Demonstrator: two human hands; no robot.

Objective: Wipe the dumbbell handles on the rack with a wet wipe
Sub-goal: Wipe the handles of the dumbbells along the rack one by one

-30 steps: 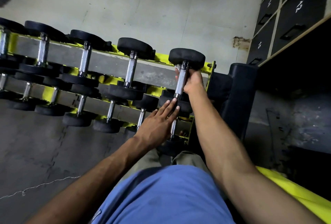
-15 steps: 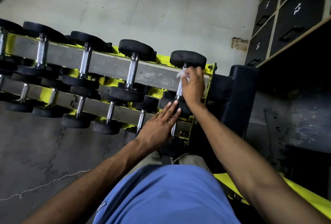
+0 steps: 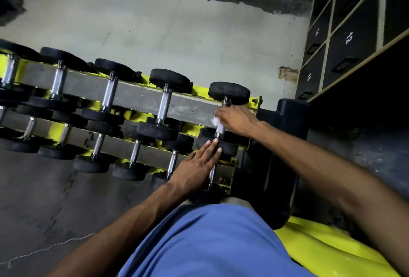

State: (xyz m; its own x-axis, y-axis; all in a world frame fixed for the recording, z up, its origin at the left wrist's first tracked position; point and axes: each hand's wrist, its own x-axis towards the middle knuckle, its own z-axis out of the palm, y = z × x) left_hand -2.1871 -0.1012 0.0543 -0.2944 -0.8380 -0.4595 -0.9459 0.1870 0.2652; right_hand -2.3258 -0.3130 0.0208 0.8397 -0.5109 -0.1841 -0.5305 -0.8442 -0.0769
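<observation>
Right hand (image 3: 238, 119) has slid down from the top of the chrome dumbbell handle (image 3: 220, 129) to its middle, grip closed round the bar with the crumpled white wet wipe (image 3: 214, 120) pinched against it. So this stroke is mid-pass, I judge; lower end still to do. Left hand (image 3: 194, 170) stays flat, fingers spread, on the black rubber dumbbell head (image 3: 228, 147) just below my grip. Handle looks shiny, on the yellow steel rack (image 3: 254, 102), far right slot.
</observation>
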